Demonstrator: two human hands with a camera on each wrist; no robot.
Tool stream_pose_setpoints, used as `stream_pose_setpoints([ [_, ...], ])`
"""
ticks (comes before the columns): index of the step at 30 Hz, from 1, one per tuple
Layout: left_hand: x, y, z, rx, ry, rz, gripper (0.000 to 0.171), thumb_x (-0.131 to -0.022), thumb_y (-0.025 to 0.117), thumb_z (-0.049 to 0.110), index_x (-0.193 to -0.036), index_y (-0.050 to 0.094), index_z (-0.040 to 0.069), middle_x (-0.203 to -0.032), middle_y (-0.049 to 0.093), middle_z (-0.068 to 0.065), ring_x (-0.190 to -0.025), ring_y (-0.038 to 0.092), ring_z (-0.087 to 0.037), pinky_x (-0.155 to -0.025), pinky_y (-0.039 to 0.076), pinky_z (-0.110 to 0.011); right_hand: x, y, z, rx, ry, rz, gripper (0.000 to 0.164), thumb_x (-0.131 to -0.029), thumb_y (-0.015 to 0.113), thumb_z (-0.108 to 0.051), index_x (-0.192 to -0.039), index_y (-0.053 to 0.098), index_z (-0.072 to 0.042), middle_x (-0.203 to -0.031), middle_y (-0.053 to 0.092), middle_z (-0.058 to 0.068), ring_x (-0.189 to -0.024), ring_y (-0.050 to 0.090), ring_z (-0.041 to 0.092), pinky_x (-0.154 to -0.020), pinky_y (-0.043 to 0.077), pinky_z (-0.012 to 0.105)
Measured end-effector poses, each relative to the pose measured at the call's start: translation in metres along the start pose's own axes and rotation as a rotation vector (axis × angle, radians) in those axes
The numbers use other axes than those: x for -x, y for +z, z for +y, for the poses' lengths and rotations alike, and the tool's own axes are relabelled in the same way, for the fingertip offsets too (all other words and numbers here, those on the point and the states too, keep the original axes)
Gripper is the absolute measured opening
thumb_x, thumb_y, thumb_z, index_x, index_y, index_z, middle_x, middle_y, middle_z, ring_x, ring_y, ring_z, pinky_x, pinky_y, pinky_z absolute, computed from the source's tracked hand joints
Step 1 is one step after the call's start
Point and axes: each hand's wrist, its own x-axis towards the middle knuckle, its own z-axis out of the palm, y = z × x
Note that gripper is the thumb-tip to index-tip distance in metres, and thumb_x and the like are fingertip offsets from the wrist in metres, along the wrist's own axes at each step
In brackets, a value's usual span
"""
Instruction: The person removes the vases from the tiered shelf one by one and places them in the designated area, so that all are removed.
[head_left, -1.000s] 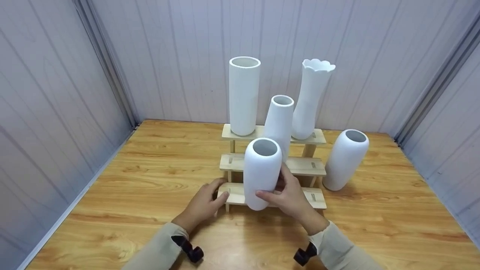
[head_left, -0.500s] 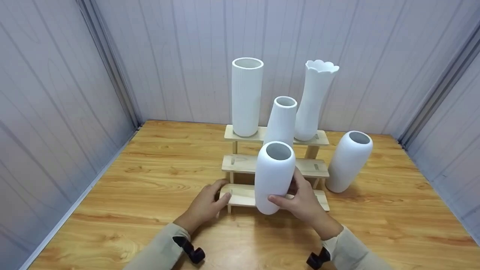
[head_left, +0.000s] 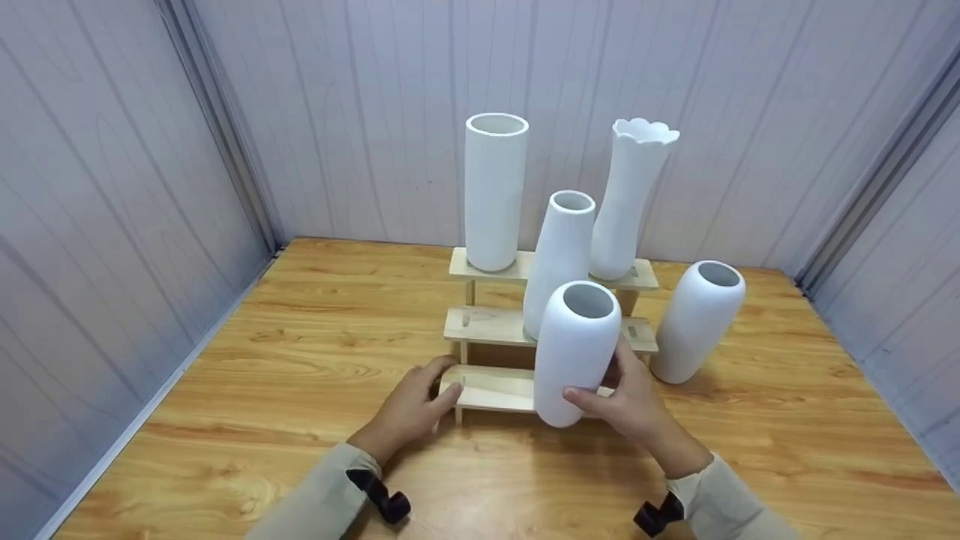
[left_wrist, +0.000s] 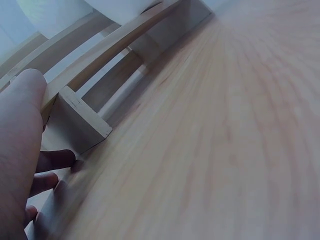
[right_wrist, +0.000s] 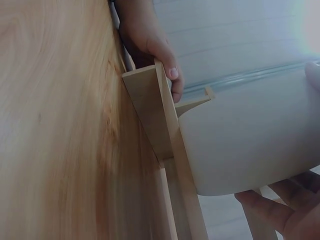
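Observation:
My right hand [head_left: 637, 397] grips a smooth white rounded vase [head_left: 574, 352] by its lower part, thumb in front and fingers behind. The vase is upright, slightly tilted, at the right half of the lowest step of a three-tier wooden stand [head_left: 491, 388]. In the right wrist view its base is close against the step's edge; whether it touches is unclear. My left hand [head_left: 409, 405] holds the left end of that step, thumb on top. The left wrist view shows the other fingers [left_wrist: 57, 161] beside the stand's leg, near the tabletop.
A ribbed cylindrical vase [head_left: 495, 199] and a scalloped-rim vase [head_left: 626, 206] stand on the top step. A tapered vase [head_left: 561, 255] is on the middle step. Another rounded vase [head_left: 697, 322] stands on the wooden table [head_left: 300, 330], right of the stand. Panel walls enclose the table.
My right hand has carried the rounded vase to the right along the lowest step, baring the step's left part. My left hand stays on the stand.

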Motion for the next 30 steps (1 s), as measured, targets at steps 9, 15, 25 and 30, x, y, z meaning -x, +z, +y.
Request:
stream_pose_setpoints([
  [9,-0.001,-0.002,0.002,0.012,-0.003,-0.021,0.047,-0.103,0.054,0.045,-0.141,0.054,0.017,-0.080,0.060,0.002,-0.081,0.061,-0.020,-0.085,0.047,-0.042,0.002,-0.022,-0.003,0.067,0.081,-0.019,0.083,-0.077,0.085,-0.001,-0.144,0.036,-0.008,-0.133,0.058,0.010,-0.118,0.062,0.028,-0.094,0.051,0.048],
  [15,-0.003,-0.001,0.001,0.031,0.019,-0.025,0.045,-0.104,0.051,0.045,-0.138,0.055,0.016,-0.057,0.049,0.011,-0.060,0.056,-0.009,-0.078,0.047,-0.036,0.001,-0.033,-0.009,0.072,0.072,-0.078,0.087,-0.076,0.086,-0.001,-0.145,0.033,-0.010,-0.135,0.055,0.012,-0.120,0.061,0.031,-0.095,0.050,0.055],
  [25,-0.002,0.000,0.000,0.004,0.007,0.003,0.044,-0.103,0.054,0.044,-0.137,0.056,0.017,-0.070,0.052,0.009,-0.078,0.053,-0.014,-0.078,0.045,-0.038,-0.001,-0.052,-0.014,0.070,0.083,-0.162,0.088,-0.078,0.084,-0.002,-0.148,0.032,-0.012,-0.140,0.054,0.012,-0.126,0.057,0.030,-0.101,0.043,0.059],
  [30,0.000,0.000,0.000,0.004,-0.013,0.007,0.045,-0.102,0.055,0.045,-0.139,0.056,0.018,-0.082,0.057,0.003,-0.085,0.053,-0.018,-0.081,0.045,-0.041,-0.003,-0.060,-0.017,0.097,0.083,-0.189,0.086,-0.077,0.086,-0.004,-0.146,0.037,-0.014,-0.138,0.056,0.010,-0.127,0.056,0.032,-0.103,0.041,0.062],
])
